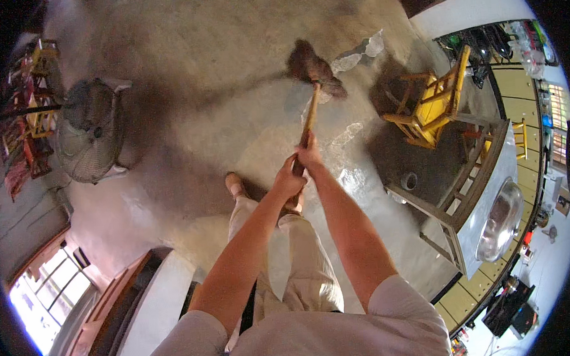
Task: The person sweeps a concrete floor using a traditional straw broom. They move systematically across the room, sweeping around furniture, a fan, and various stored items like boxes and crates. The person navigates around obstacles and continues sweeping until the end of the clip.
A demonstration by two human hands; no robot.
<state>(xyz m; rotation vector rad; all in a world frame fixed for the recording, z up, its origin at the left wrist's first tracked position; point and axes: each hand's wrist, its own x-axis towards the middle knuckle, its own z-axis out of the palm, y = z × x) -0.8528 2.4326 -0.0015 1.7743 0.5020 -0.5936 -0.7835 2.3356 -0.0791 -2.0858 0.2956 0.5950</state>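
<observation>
A broom (310,116) with a wooden stick slants away from my body, its dark brown head (312,65) down on the concrete floor. My right hand (309,154) is wrapped round the stick, farther along toward the head. Just nearer to me, my left hand (289,180) closes round the same stick. The stick's near end runs down past my hands, partly hidden by my left hand and forearm. A whitish, patchy streak (350,136) marks the floor to the right of the stick.
A yellow wooden chair (431,108) stands to the right, near a table (489,188) carrying a clear dome cover (500,219). At the left is a large standing fan (89,132), with stacked chairs (39,87) behind it. Yellow cabinets (517,104) line the right wall.
</observation>
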